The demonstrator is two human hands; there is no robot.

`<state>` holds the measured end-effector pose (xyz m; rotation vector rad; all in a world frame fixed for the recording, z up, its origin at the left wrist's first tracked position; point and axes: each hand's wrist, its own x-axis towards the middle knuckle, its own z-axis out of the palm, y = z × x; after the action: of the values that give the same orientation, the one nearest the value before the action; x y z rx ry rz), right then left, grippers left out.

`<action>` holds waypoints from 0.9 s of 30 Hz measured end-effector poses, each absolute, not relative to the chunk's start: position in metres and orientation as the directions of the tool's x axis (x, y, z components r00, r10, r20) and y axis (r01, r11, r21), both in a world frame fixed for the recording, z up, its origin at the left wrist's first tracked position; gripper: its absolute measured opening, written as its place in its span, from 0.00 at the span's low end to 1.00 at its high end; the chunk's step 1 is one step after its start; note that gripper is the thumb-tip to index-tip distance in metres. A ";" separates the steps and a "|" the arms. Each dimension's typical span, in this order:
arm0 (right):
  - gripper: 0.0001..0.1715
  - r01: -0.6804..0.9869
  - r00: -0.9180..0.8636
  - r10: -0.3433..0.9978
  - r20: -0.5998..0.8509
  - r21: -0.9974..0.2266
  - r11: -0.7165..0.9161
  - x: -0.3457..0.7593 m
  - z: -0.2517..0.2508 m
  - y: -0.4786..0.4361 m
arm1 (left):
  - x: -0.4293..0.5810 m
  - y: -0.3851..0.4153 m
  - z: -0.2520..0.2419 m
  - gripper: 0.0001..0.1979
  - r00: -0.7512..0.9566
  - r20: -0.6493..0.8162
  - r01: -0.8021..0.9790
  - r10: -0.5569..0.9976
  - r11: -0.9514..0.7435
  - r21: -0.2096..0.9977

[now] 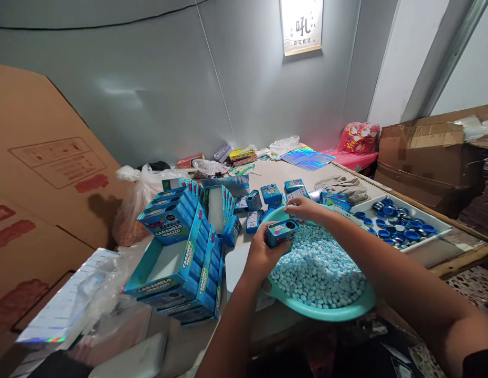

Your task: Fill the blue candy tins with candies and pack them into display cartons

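Note:
My left hand (263, 254) is wrapped round a small blue candy box (282, 232), held over the left rim of a turquoise basin (326, 313). The box's top has a dark round opening. Pale blue and white candies (322, 268) fill the basin. Just above and behind the box, my right hand (302, 208) has its fingers drawn together; whatever they pinch is too small to make out. More small blue boxes (271, 193) lie in a loose group beyond the basin. Blue round caps (397, 223) fill a shallow white tray (436, 239) to the right.
Stacked blue display cartons (177, 278) stand left of the basin. A large cardboard box (39, 173) rises at far left, beside a plastic bag (136, 205). A grey cloth (342, 187) lies behind the tray. Brown cartons (421, 152) stand at right.

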<state>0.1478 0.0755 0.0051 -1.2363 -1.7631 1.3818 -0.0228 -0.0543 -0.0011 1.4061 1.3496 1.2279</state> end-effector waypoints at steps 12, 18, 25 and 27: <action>0.08 0.006 -0.345 0.930 -0.125 -0.991 -0.131 0.138 0.007 0.072 | -0.026 -0.056 -0.004 0.27 0.105 0.042 0.291 0.994 -0.071 0.954; 0.05 -0.078 -0.392 0.912 -0.120 -0.984 -0.162 0.137 0.007 0.069 | -0.027 -0.055 -0.005 0.27 0.130 0.046 0.313 0.990 -0.085 0.946; 0.06 -0.262 -0.410 0.909 -0.073 -0.945 -0.194 0.137 0.010 0.068 | -0.029 -0.053 -0.011 0.30 0.173 0.049 0.371 0.984 -0.112 0.922; 0.06 -0.318 -0.393 0.916 -0.084 -0.922 -0.221 0.137 0.011 0.068 | -0.029 -0.054 -0.011 0.31 0.156 0.055 0.346 0.986 -0.107 0.932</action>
<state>0.1370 0.0684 0.0107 -0.8346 -1.1071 1.7552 -0.0292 -0.0537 -0.0112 1.5992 1.3140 0.9664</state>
